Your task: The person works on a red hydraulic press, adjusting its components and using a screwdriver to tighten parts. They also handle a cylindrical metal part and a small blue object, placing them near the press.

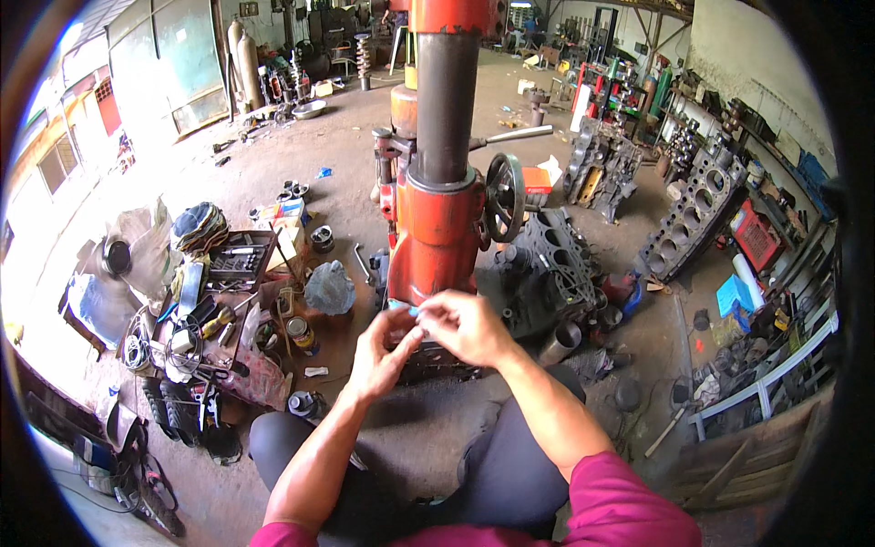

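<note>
Both hands meet in front of me, just before the base of a red machine column. My left hand is closed, its thumb and fingertips bent around a small light-blue piece. Thumb and fingers of my right hand pinch together at the same spot, touching the left fingertips. The piece is mostly covered by the fingers, so its kind cannot be made out. A black handwheel is on the column's right side. Close to the right of my hands lies a dark engine block.
On the left, a low bench holds a tool tray, wires and a yellow-handled tool. A clear plastic bag and a tin can stand between it and the column. More engine blocks stand at right, near a metal ladder-like frame.
</note>
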